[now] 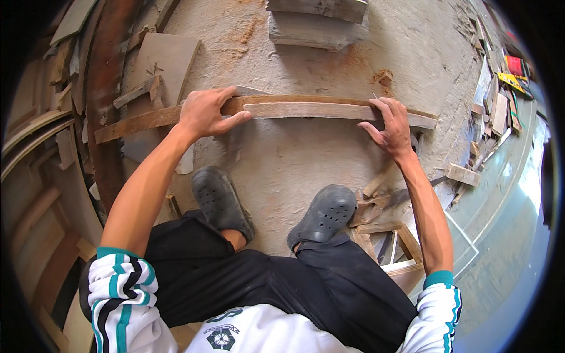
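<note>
White shirt (265,332) cut off at lower edge; wooden frame (406,241) partly behind right leg. Right grip (391,126) clasps pale strip (312,110) with brown slat (138,123); left grip (203,113) clasps slat, its end sticking out leftward. Strip lies along slat's near side, mostly between grips. Fingertips partly hidden. Far grey block (318,29) cropped.

Right of the rough, dusty floor (271,170), bright light (535,167) glares off a greenish surface (500,212).

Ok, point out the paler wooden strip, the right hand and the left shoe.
Paler wooden strip (312,110), head view: mid-length.
Right hand (395,129), head view: its back.
Left shoe (216,193), head view: its upper.
</note>
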`<state>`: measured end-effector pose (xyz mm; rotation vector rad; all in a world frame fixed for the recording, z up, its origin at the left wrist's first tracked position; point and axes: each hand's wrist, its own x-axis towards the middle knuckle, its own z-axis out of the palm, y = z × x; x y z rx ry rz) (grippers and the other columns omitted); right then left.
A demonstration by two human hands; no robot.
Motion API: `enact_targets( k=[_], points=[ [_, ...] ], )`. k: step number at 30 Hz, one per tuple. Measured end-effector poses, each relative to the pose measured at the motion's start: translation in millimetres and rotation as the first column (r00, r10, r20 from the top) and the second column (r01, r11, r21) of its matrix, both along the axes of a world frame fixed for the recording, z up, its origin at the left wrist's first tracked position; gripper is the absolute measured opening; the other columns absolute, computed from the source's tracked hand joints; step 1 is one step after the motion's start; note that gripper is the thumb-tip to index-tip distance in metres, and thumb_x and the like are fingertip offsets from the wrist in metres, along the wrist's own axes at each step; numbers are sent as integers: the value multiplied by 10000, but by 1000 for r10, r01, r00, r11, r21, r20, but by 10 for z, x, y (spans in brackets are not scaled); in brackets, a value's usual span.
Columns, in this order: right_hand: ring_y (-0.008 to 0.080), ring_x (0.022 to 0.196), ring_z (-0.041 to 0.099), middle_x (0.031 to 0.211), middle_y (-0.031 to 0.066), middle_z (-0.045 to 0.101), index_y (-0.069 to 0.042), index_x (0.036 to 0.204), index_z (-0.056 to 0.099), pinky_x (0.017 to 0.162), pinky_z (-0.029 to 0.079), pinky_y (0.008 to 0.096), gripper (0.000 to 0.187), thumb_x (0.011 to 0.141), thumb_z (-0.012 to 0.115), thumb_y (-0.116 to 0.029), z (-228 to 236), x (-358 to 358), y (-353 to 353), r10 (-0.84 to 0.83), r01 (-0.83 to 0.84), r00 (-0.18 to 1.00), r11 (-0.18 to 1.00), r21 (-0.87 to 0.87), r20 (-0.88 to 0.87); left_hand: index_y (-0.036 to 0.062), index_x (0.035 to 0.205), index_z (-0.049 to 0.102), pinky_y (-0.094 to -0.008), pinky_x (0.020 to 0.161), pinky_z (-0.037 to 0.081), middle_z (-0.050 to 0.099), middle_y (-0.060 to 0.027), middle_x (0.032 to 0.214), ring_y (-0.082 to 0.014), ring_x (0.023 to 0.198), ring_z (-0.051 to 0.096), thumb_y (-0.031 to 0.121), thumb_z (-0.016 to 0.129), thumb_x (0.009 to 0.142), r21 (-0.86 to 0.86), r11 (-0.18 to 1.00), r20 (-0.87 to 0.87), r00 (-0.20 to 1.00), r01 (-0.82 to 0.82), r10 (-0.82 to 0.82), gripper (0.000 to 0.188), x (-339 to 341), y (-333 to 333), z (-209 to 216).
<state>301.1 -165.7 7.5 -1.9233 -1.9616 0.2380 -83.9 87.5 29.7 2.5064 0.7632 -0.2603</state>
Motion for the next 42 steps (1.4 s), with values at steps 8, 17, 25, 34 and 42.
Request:
enact_targets(
  k=[8,17,25,34,42],
  points=[
    [309,1121,601,1149,96,654,-87,1186,677,997,452,434,515,783,877,-337,-24,98,-26,14,-13,999,999,52,-31,44,1131,700,-442,693,536,727,-194,896,-375,807,704,625,687,885,2,1000,29,999,13,-13,631,2,10,-5],
    [298,1112,596,1120,66,663,-95,1127,696,990,445,443,438,795,852,-334,-37,108,-14,27,-26,1000,997,74,-6,45,1094,694,-438,689,543,730,-179,879,-366,801,707,637,693,877,32,999,49,999,12,-14,630,19,-6,12],
    [321,1082,597,1128,108,641,-72,1165,654,982,448,445,451,821,833,-303,-1,100,7,86,-86,996,995,51,1,58,1119,681,-451,730,544,727,-173,913,-354,839,708,645,678,886,39,999,-12,1000,1,-1,631,-23,-15,-9],
    [265,911,616,1026,124,607,-30,1114,620,811,529,388,412,878,843,-283,448,-446,111,-241,289,922,949,124,-302,30,1345,569,-407,967,514,696,-141,1131,-262,1072,668,512,414,1098,-7,883,665,657,-469,355,564,330,-461,-129],
    [115,896,643,1006,59,699,-1,1186,626,800,545,287,414,927,816,-262,1132,-1400,400,-395,384,261,879,-281,-881,17,1317,620,-296,785,565,725,-71,1055,-129,894,675,211,590,1055,-764,572,460,369,-300,808,328,1491,-1134,1037]
  ],
)
